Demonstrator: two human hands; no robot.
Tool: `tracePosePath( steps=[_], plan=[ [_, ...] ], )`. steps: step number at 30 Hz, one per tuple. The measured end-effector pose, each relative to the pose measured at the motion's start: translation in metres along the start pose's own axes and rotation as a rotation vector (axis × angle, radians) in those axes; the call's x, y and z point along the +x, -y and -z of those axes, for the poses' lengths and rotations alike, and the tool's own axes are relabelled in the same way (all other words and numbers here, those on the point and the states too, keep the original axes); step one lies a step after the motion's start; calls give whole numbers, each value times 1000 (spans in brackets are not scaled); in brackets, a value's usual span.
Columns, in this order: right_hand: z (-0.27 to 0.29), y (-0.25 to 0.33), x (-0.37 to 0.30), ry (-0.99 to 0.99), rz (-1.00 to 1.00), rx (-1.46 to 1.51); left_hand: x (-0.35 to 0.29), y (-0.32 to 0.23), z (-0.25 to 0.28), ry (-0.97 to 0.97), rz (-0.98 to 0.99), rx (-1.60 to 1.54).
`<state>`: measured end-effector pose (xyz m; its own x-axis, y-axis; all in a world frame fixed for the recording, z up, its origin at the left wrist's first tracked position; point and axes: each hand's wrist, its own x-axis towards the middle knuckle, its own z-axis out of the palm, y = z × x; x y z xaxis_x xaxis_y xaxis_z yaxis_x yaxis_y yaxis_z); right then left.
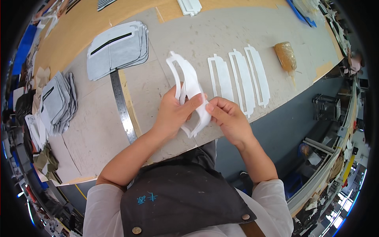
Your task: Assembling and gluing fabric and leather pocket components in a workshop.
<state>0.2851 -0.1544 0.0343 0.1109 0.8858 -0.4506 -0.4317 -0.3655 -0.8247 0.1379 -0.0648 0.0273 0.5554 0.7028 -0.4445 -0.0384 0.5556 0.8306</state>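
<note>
Overhead — flimsy white foam frame (192, 93)

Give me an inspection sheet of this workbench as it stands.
Surface: grey worktable, tan board at the far edge.
Job's things: white frame-shaped cutout held over the table's near edge; three more white cutouts lie flat in a row.
Clutter: two stacks of grey fabric panels, steel ruler, glue bottle.
Hands: left hand and right hand both grip the cutout.
Cables: nothing seen.
Surroundings: crowded workshop floor, blurred.
</note>
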Motion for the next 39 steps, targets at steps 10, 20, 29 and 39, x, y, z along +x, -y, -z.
tracePosePath(
  steps=[10, 20, 29, 39],
  plan=[
    [89, 104, -8, 65, 624, 746, -6, -37, 69, 187, -20, 321],
    [-3, 106, 145, -136, 507, -298, -9, -27, 57, -35, 16, -144],
    [-8, 76, 139, -96, 407, -814, 2, -31, 31, -174, -45, -149],
    [22, 20, 7, -204, 604, -983, 31, 2, -9, -102, -145, -1]
  ],
)
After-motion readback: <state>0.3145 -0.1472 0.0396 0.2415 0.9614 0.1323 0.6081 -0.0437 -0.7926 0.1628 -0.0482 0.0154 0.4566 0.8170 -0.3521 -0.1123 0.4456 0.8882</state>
